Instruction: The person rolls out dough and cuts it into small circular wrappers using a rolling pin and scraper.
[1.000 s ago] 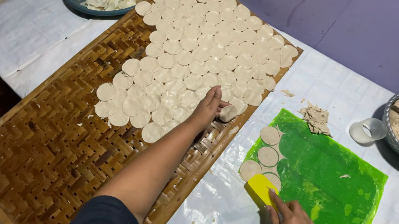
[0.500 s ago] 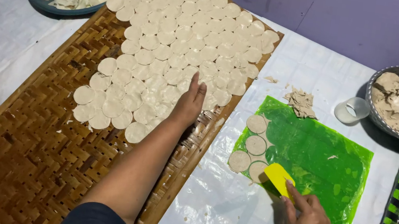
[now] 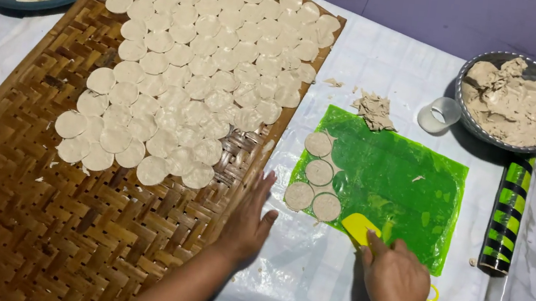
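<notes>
Both forearms are bare, with no sleeve reaching as far as the wrists or elbows that show. The left hand (image 3: 249, 220) wears no glove, ring or watch, and its fingers are uncovered to the tips. The right hand (image 3: 394, 279) is equally bare, with no band at the wrist. Just below the left hand, at the bottom edge of the view, a strip of dark navy clothing shows, bearing small white lettering too cropped to make out.

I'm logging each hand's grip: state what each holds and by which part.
The right hand holds a yellow scraper by its near end, on the green sheet. The left hand holds nothing, lying open at the woven tray's edge.
</notes>
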